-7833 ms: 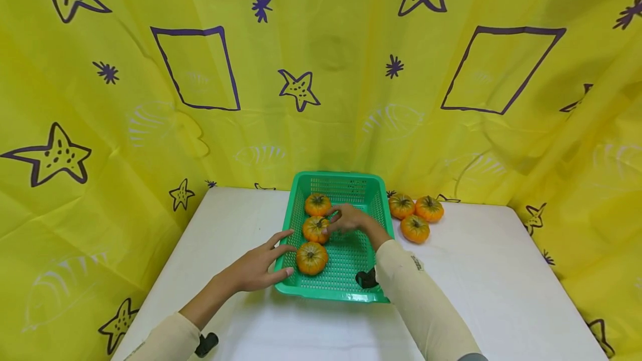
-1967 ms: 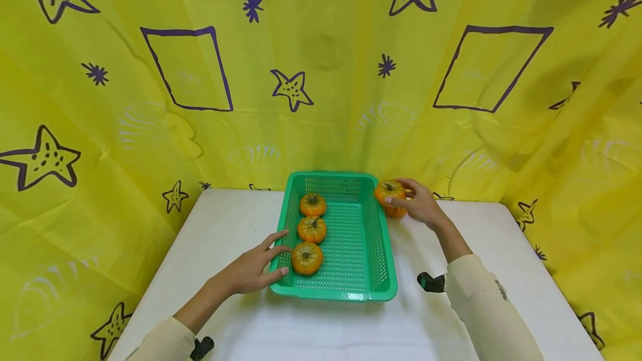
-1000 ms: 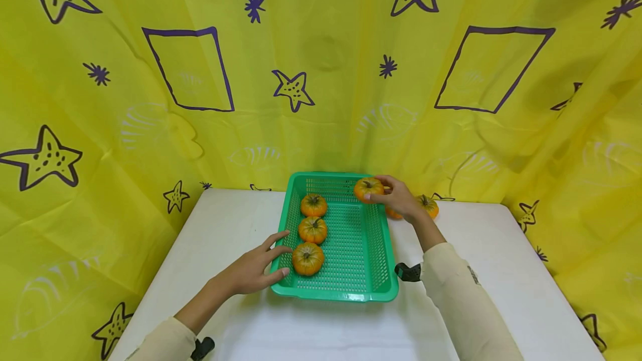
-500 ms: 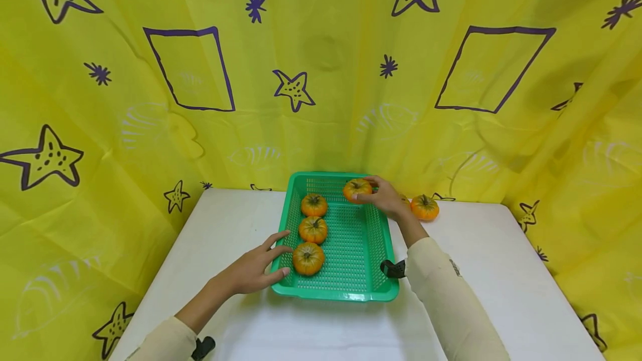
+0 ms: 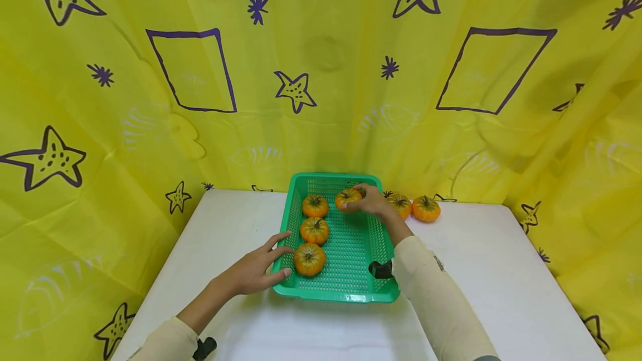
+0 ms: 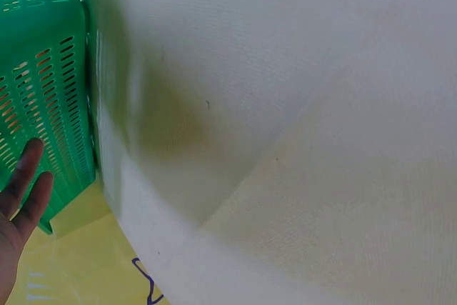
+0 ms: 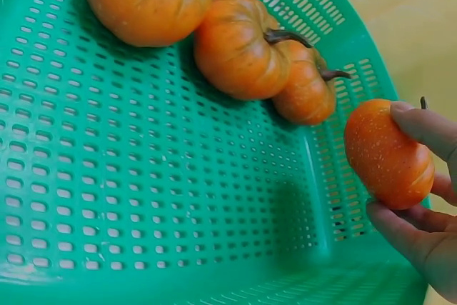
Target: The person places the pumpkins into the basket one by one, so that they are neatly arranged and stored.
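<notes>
My right hand (image 5: 372,201) grips a small orange pumpkin (image 5: 348,199) inside the far right part of a green plastic basket (image 5: 336,297). In the right wrist view this pumpkin (image 7: 389,153) is tilted between thumb and fingers, apart from the basket floor. Three more pumpkins stand in a row along the basket's left side: a far one (image 5: 315,205), a middle one (image 5: 314,231) and a near one (image 5: 309,259). With its fingers spread, my left hand (image 5: 256,267) rests at the basket's left rim; the left wrist view shows fingers (image 6: 34,198) against its outer wall.
Two pumpkins lie on the white table (image 5: 481,272) right of the basket: one (image 5: 399,205) partly behind the right forearm, another (image 5: 426,208) beside it. A yellow curtain (image 5: 331,127) with drawn starfish closes off the back and both sides.
My right hand placed its earlier hold on the row, picked up a pumpkin from the right-hand group, carried it left over the rim and lowered it into the basket. The left hand stayed put.
</notes>
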`<control>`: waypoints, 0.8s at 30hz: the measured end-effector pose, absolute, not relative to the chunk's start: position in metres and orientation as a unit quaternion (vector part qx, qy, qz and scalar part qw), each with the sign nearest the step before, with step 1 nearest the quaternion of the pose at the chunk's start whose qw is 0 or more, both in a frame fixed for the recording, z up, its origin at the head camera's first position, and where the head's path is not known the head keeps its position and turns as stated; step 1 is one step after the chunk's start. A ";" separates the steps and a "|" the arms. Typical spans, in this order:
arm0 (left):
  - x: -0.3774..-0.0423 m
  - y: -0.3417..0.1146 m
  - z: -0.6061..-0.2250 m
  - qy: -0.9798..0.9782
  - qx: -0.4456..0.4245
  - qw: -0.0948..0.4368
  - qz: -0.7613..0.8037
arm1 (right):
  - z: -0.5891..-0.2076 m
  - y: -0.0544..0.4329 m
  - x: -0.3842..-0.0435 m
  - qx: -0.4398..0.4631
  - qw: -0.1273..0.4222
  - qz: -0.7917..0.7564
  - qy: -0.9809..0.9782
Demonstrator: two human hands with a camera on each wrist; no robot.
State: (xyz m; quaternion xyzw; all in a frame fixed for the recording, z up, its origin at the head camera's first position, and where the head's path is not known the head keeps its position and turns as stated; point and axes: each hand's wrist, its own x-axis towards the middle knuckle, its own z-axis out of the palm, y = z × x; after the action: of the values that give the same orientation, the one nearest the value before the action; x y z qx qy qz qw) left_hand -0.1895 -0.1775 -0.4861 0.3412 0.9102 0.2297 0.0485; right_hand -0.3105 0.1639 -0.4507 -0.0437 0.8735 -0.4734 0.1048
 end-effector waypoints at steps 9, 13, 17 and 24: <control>-0.189 -0.178 -0.486 0.909 0.343 0.045 0.231 | -0.459 0.155 -0.311 -0.025 0.112 -0.464 0.879; -0.190 -0.178 -0.486 0.910 0.341 0.045 0.230 | -0.464 0.152 -0.312 -0.013 0.111 -0.454 0.884; -0.190 -0.178 -0.486 0.911 0.341 0.045 0.230 | -0.469 0.150 -0.314 -0.003 0.116 -0.451 0.885; -0.189 -0.178 -0.487 0.909 0.343 0.047 0.232 | -0.473 0.148 -0.314 0.008 0.121 -0.416 0.901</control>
State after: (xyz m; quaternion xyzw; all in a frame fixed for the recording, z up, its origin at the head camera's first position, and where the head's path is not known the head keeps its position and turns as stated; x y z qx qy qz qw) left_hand -0.1893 -0.1778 -0.4869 0.3427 0.9091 0.2319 0.0470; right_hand -0.3138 0.1477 -0.4729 0.0075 0.9014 -0.4157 0.1213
